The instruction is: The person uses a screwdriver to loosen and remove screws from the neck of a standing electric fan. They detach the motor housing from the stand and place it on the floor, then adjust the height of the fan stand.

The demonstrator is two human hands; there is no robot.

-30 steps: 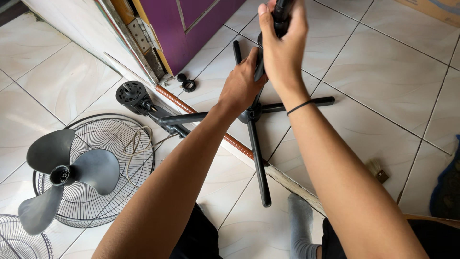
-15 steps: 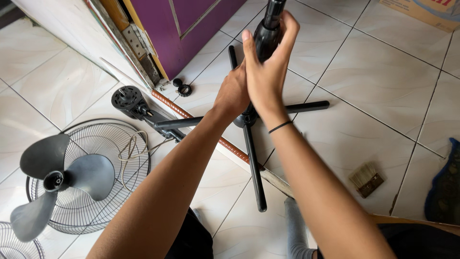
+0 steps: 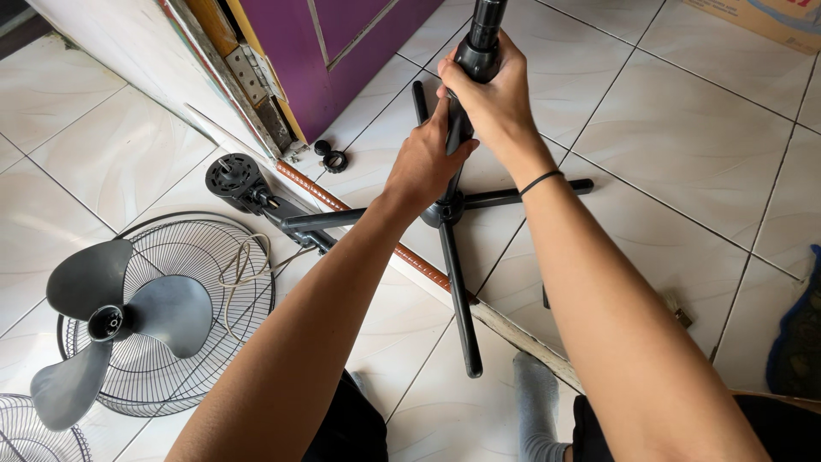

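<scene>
Both hands are gripping an upright black fan stand pole: left hand lower, right hand above. Its cross-shaped base is resting on the tiled floor.

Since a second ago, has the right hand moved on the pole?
Yes. The right hand slid down the pole, closer to the cross base.

A black metal fan stand pole is held upright in the upper centre of the frame, clasped by the right hand at its collar and the left hand lower down. Its black cross-shaped four-legged base rests on the white tiled floor.
</scene>
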